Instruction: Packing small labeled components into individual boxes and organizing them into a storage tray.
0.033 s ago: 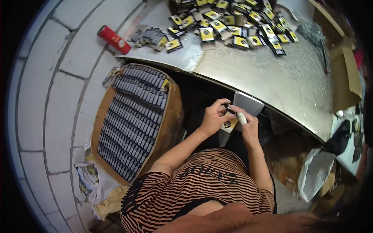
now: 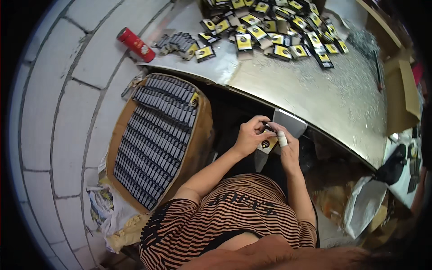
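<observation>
In front of my belly, a small yellow-and-black carton (image 2: 267, 145) is held upright between both hands, its dark top edge near the fingertips. My left hand (image 2: 247, 137) grips the carton from the left, thumb across its face. My right hand (image 2: 289, 146) has its fingers bent in at the carton's top, closed on it; white wrapping (image 2: 282, 138) covers one finger. What lies between the fingertips at the top is partly hidden. Below the hands is a grey flat surface (image 2: 260, 160).
At my left stands a big cardboard box (image 2: 205, 130) packed with rows of small cartons. On the metal-topped table (image 2: 310, 96) lie a heap of yellow-black cartons (image 2: 256, 31), a stack of grey cartons (image 2: 177, 44) and a red cylinder (image 2: 136, 45). A white bag (image 2: 365, 204) is at right.
The view has shifted slightly. My hands stay together on the carton, with the fingertips at its top moved only a little.
</observation>
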Action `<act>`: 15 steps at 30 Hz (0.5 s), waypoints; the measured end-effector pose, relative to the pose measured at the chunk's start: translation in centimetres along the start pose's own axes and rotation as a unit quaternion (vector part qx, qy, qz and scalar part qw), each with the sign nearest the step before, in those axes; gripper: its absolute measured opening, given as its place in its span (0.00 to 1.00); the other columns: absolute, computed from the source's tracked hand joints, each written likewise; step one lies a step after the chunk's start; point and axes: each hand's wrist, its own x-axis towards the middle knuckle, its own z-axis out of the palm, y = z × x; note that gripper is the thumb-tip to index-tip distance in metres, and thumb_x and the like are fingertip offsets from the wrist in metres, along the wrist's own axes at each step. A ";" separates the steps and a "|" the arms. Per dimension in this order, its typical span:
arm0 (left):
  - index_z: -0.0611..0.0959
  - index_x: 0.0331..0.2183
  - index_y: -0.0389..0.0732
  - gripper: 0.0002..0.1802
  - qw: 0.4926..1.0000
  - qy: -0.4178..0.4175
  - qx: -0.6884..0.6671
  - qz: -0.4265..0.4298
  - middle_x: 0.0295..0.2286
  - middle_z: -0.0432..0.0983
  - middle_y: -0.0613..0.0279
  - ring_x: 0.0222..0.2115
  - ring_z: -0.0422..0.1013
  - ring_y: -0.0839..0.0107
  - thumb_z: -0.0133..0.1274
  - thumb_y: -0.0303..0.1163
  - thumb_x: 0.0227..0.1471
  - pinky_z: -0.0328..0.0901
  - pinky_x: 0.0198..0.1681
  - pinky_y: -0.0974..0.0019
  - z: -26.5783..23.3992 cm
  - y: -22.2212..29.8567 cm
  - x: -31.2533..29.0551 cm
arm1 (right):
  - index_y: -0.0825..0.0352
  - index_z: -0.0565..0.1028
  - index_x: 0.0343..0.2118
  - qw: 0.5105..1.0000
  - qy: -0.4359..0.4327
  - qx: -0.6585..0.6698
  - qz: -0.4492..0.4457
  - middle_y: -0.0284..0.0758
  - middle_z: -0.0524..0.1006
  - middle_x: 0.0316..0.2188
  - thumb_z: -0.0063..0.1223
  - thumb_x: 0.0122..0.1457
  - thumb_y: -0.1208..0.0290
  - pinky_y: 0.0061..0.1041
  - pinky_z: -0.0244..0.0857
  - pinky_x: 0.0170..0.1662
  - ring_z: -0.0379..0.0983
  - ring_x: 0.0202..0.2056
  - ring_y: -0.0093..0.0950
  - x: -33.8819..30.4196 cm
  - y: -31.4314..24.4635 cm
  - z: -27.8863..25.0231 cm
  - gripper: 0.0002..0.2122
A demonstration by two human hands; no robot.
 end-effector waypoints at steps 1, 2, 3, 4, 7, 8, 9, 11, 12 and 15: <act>0.78 0.39 0.34 0.20 1.000 0.009 0.016 0.006 0.21 0.73 0.68 0.22 0.66 0.84 0.66 0.25 0.42 0.62 0.24 0.77 -0.7 0.2 1.0 | 0.71 0.70 0.53 0.999 0.005 -0.017 -0.030 0.42 0.71 0.53 0.42 0.66 0.68 0.26 0.56 0.58 0.66 0.56 0.30 0.3 -0.1 0.2 0.17; 0.80 0.37 0.34 0.19 0.999 0.016 0.032 0.012 0.22 0.75 0.65 0.22 0.69 0.82 0.68 0.28 0.41 0.65 0.25 0.75 -1.7 0.5 2.5 | 0.71 0.65 0.57 0.996 0.011 -0.075 -0.050 0.43 0.67 0.57 0.41 0.66 0.68 0.27 0.53 0.60 0.63 0.58 0.32 0.6 -0.8 -0.1 0.19; 0.82 0.34 0.35 0.21 0.977 0.077 0.174 0.091 0.25 0.79 0.56 0.23 0.74 0.72 0.69 0.37 0.39 0.68 0.28 0.69 -3.7 1.7 4.5 | 0.72 0.65 0.57 0.993 0.037 -0.110 -0.024 0.44 0.68 0.57 0.43 0.64 0.70 0.28 0.53 0.61 0.63 0.59 0.34 1.0 -1.3 -0.8 0.20; 0.83 0.35 0.37 0.23 0.939 0.113 0.305 0.107 0.27 0.79 0.49 0.24 0.77 0.60 0.66 0.45 0.40 0.70 0.30 0.64 -6.2 3.9 6.5 | 0.72 0.66 0.56 0.974 0.080 -0.207 -0.049 0.44 0.69 0.56 0.45 0.63 0.72 0.28 0.54 0.61 0.64 0.58 0.34 1.4 -1.6 -2.6 0.19; 0.82 0.35 0.44 0.24 0.845 0.153 0.508 0.070 0.30 0.78 0.50 0.33 0.74 0.53 0.64 0.51 0.40 0.68 0.36 0.55 -14.7 6.5 13.1 | 0.68 0.71 0.53 0.918 0.244 -0.309 -0.041 0.41 0.75 0.50 0.43 0.64 0.73 0.30 0.59 0.58 0.70 0.53 0.32 2.1 -3.4 -9.8 0.16; 0.82 0.36 0.42 0.24 0.844 0.091 0.525 0.057 0.32 0.78 0.50 0.35 0.74 0.53 0.64 0.50 0.40 0.68 0.38 0.56 -16.7 6.5 16.0 | 0.69 0.74 0.51 0.916 0.307 -0.254 -0.050 0.40 0.77 0.46 0.41 0.65 0.72 0.29 0.62 0.56 0.72 0.50 0.31 1.4 -2.1 -14.3 0.15; 0.80 0.41 0.43 0.27 0.846 0.060 0.525 0.079 0.36 0.77 0.47 0.40 0.72 0.51 0.64 0.49 0.41 0.66 0.44 0.56 -20.7 3.7 18.6 | 0.71 0.75 0.48 0.925 0.330 -0.177 -0.063 0.40 0.78 0.44 0.41 0.65 0.72 0.29 0.65 0.53 0.73 0.48 0.30 1.0 -0.5 -18.7 0.14; 0.77 0.47 0.41 0.33 0.786 0.072 0.611 0.071 0.42 0.74 0.44 0.46 0.69 0.49 0.64 0.48 0.41 0.63 0.51 0.55 -23.8 0.1 21.4 | 0.73 0.75 0.48 0.923 0.348 -0.162 -0.034 0.40 0.78 0.43 0.43 0.66 0.70 0.29 0.67 0.52 0.74 0.46 0.29 -0.9 0.3 -25.4 0.14; 0.73 0.52 0.40 0.40 0.808 0.038 0.588 0.013 0.47 0.70 0.43 0.48 0.67 0.45 0.65 0.49 0.39 0.61 0.54 0.53 -24.4 -0.1 22.6 | 0.72 0.75 0.48 0.923 0.347 -0.157 -0.047 0.40 0.78 0.42 0.44 0.66 0.70 0.28 0.68 0.50 0.75 0.44 0.29 -2.0 0.6 -27.8 0.14; 0.70 0.53 0.41 0.46 0.752 -0.009 0.654 -0.082 0.44 0.71 0.43 0.45 0.69 0.45 0.68 0.50 0.34 0.65 0.48 0.52 -20.2 3.4 22.1 | 0.73 0.73 0.50 0.916 0.367 -0.158 -0.031 0.41 0.77 0.46 0.43 0.67 0.69 0.28 0.65 0.53 0.74 0.47 0.30 -3.9 1.7 -32.4 0.15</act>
